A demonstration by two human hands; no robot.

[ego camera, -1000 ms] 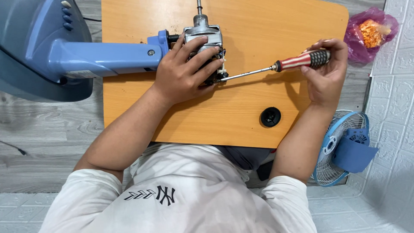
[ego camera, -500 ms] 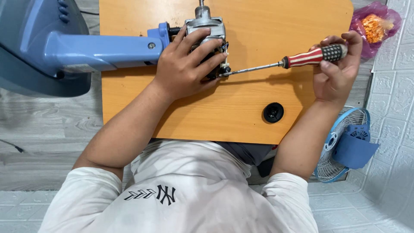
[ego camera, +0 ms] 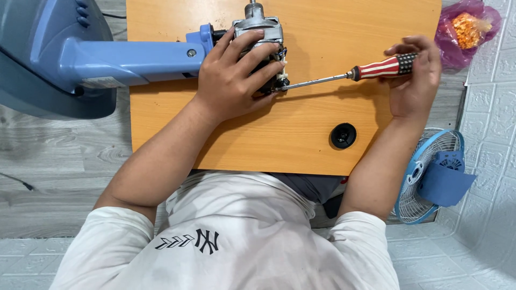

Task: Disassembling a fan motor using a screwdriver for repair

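Note:
A grey metal fan motor [ego camera: 257, 25] lies on the orange wooden table [ego camera: 301, 129], joined to a blue fan stand [ego camera: 123, 59] that reaches off to the left. My left hand [ego camera: 236, 80] lies over the motor and presses it down. My right hand [ego camera: 414, 75] grips the red-and-white striped handle of a screwdriver [ego camera: 376, 67]. Its long metal shaft runs left, and the tip meets the motor's right side just beside my left fingers.
The blue fan base [ego camera: 43, 59] overhangs the table's left edge. A black round cap [ego camera: 343, 135] sits in the tabletop near the front edge. A pink plastic bag [ego camera: 467, 29] lies at the top right. A small blue fan [ego camera: 430, 177] stands on the floor at the right.
My right hand has turned on the screwdriver handle, fingers now spread over its end. The screwdriver's tip stays at the motor, and my left hand keeps its hold.

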